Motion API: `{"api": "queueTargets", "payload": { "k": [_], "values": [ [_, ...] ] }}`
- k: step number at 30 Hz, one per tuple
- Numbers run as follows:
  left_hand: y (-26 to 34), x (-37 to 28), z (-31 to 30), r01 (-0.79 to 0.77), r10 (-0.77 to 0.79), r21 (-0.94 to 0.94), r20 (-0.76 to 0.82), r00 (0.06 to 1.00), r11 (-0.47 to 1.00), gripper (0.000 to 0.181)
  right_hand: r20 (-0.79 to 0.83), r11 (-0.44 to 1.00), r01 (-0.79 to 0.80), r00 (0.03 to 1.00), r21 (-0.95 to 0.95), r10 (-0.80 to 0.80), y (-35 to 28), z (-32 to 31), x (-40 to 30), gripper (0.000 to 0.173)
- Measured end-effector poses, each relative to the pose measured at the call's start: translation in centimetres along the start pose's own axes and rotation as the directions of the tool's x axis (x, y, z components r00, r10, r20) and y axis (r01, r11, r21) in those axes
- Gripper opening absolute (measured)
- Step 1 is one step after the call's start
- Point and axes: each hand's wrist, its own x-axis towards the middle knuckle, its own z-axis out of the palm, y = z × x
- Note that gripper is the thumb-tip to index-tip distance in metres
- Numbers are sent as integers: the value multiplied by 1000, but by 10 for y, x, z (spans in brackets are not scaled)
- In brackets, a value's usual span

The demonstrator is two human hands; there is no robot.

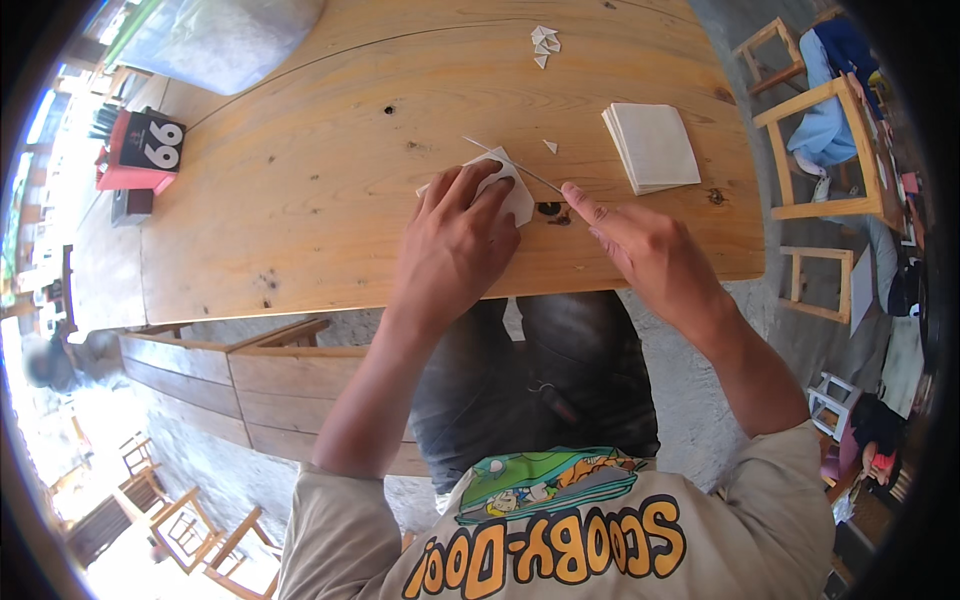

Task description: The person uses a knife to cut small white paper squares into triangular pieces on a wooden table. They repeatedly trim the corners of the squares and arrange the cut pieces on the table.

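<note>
My left hand (459, 238) presses down on a white sheet or thin stack (523, 204) on the wooden table, fingers spread across it. Whether it is paper or another thin material, I cannot tell. In my right hand (651, 238) is a thin knife (525, 169), its handle hidden by my fingers. The narrow blade slants over the sheet's far right edge, near a cut-off corner. Just beyond the blade lies a small white triangle (550, 147). Several similar triangles (545, 41) form a little pile farther back. A stack of white squares (654, 146) sits to the right.
The wooden table (322, 247) ends just before my lap. At its left stand a red holder (142, 154) with a number sign and a dark box (132, 207). A clear plastic bag (217, 41) lies at the back left. Wooden stools (817, 150) and people are off to the right.
</note>
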Motion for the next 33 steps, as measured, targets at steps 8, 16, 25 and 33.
{"api": "queueTargets", "payload": {
  "k": [8, 16, 25, 33],
  "values": [
    [8, 4, 14, 90, -90, 95, -11, 996, 991, 57, 84, 968, 169, 984, -185, -156, 27, -24, 21, 87],
    [11, 5, 14, 136, -138, 100, 15, 990, 986, 60, 102, 925, 308, 951, -222, -292, 52, -20, 41, 91],
    [9, 4, 13, 127, -130, 112, 17, 991, 985, 60, 105, 941, 291, 955, -174, -276, 62, -33, 30, 84],
    [9, 4, 11, 125, -126, 80, 14, 992, 989, 60, 121, 963, 259, 961, -74, -250, 55, -19, 52, 81]
  ]
}}
